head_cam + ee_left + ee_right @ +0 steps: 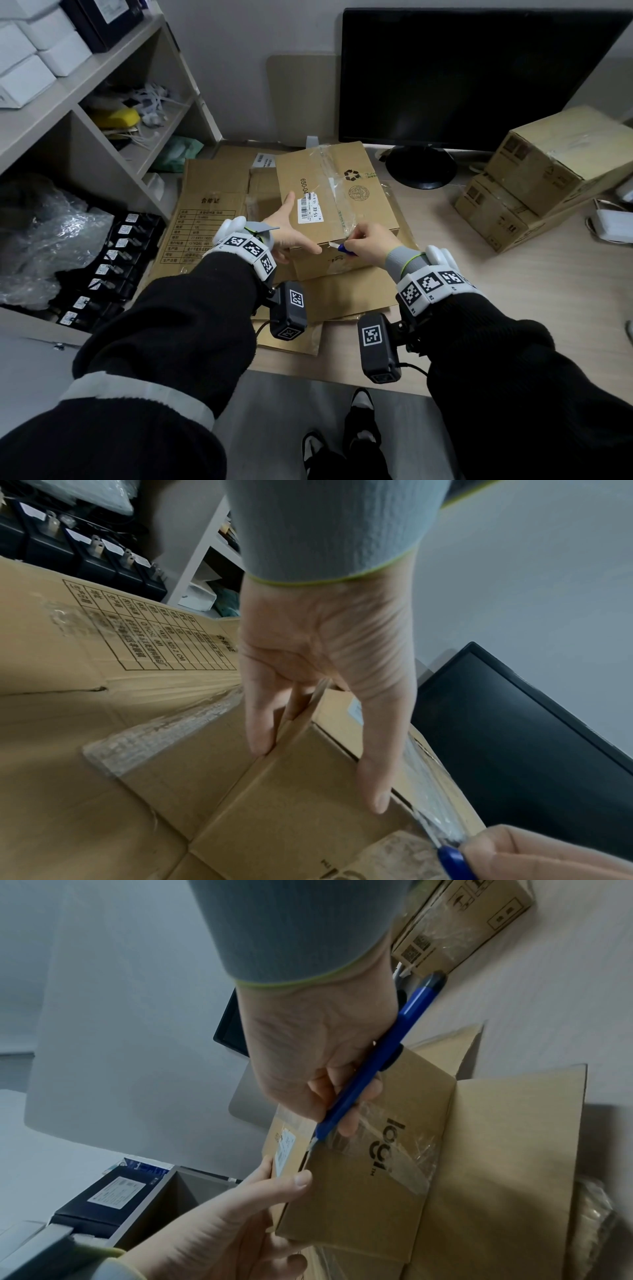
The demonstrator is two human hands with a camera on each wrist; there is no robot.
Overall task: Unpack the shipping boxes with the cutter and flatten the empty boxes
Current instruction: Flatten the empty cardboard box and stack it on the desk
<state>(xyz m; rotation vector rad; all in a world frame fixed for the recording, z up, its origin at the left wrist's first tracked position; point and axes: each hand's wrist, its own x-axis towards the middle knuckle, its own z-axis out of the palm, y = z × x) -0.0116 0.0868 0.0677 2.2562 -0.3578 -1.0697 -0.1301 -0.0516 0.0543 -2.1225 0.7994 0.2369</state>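
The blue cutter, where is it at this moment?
In the head view the blue cutter is right of centre, gripped in the right hand, its blade at the near top edge of the taped box, beside the left hand.

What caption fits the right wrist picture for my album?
Right hand slices the clear tape on a cardboard box with a blue cutter.

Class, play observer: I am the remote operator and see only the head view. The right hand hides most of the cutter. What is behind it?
Observer: The cutter has a long blue handle with a dark end cap, sticking out past the right hand.
Operator: And the box's near face?
Observer: The box is printed "logi" there.
Operator: The left hand's lower fingers?
Observer: The left hand lays them straight against the side face.
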